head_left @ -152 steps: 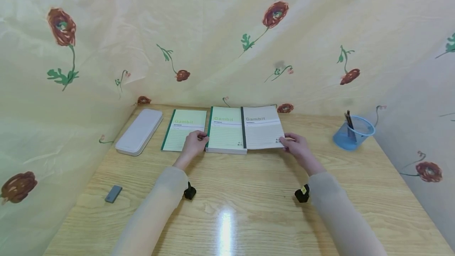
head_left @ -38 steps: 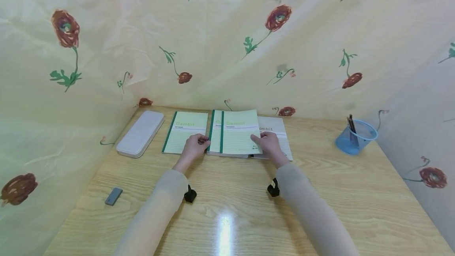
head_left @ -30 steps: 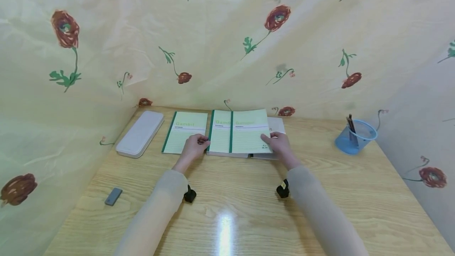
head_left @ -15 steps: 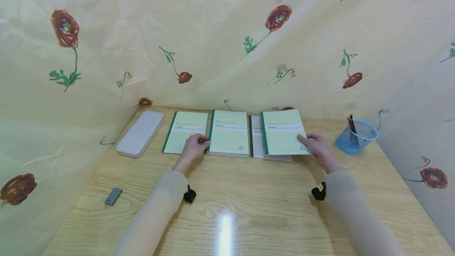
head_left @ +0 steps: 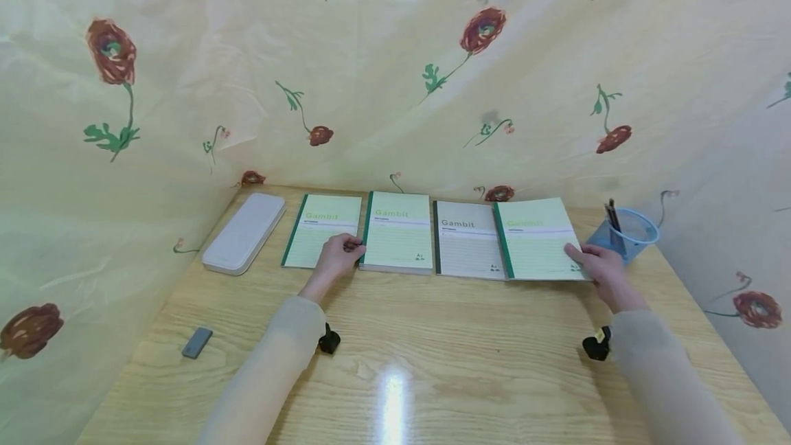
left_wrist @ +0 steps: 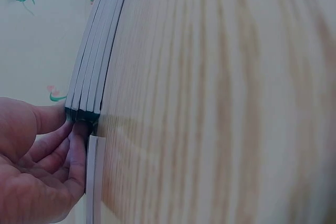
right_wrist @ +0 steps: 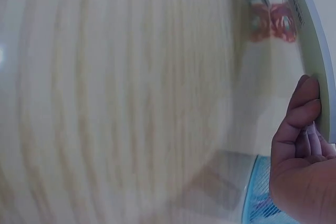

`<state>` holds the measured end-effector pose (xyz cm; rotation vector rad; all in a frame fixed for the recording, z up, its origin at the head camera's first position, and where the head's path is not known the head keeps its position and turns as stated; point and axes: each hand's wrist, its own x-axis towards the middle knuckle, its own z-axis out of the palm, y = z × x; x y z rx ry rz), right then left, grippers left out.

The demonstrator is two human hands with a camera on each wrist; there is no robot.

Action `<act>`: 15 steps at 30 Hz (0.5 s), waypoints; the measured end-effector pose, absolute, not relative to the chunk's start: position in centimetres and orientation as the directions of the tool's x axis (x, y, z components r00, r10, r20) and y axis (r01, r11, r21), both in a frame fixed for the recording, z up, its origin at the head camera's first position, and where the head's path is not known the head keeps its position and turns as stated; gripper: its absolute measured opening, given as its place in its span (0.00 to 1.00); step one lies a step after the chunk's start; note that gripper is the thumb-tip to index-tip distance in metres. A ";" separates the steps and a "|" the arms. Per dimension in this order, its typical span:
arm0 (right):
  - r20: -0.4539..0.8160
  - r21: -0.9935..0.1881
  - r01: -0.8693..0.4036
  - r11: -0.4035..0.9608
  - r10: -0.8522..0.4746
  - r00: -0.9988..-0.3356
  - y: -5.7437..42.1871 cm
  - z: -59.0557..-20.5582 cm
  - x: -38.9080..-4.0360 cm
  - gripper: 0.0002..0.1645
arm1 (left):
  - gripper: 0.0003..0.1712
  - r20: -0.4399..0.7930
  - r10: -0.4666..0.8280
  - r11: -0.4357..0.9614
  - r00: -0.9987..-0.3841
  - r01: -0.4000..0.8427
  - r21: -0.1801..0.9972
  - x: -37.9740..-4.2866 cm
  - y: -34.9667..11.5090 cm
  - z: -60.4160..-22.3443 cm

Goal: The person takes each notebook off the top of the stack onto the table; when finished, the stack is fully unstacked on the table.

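Note:
My right hand (head_left: 604, 268) pinches the lower right corner of a notebook (head_left: 540, 235) with a pale green cover and a dark green spine. In the right wrist view that notebook (right_wrist: 326, 61) is held up off the table. My left hand (head_left: 336, 254) grips the lower spine edge of a stack of green notebooks (head_left: 398, 232). Its thumb and curled fingers meet the spines of several notebooks (left_wrist: 97, 51) in the left wrist view. Between the stack and the held notebook lies a grey notebook (head_left: 469, 242) with a black spine. A single green notebook (head_left: 318, 222) lies left of the stack.
A white case (head_left: 244, 232) lies at the back left. Nearer on that side is a small grey object (head_left: 198, 343). A blue mesh pen cup (head_left: 638, 233) with pens stands right behind my right hand. Floral cloth (head_left: 395, 88) hangs behind the wooden table (head_left: 457, 362).
My right hand has carried the green notebook from above the stack, across the grey notebook, to its right side. The grey one was set down earlier. My left hand has stayed at the stack.

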<state>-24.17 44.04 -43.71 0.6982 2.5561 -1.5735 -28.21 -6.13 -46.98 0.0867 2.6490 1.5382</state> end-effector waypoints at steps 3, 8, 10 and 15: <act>-0.295 -0.824 0.425 0.376 0.355 -0.887 44.8 -44.0 -24.1 0.54 | 0.14 -0.043 0.083 0.494 -0.996 0.003 0.870 -28.2 -6.2 -47.1; -0.300 -0.816 0.438 0.378 0.370 -0.879 45.4 -44.6 -24.0 0.54 | 0.14 -0.040 0.086 0.495 -0.995 0.008 0.869 -28.2 -6.2 -47.1; -0.300 -0.812 0.441 0.381 0.375 -0.877 45.5 -44.8 -24.0 0.53 | 0.14 -0.038 0.088 0.496 -0.995 0.011 0.868 -28.2 -6.2 -47.1; -0.308 -0.812 0.457 0.362 0.398 -0.864 45.4 -45.0 -24.1 0.54 | 0.14 -0.042 0.088 0.496 -0.995 0.008 0.869 -28.2 -6.2 -47.1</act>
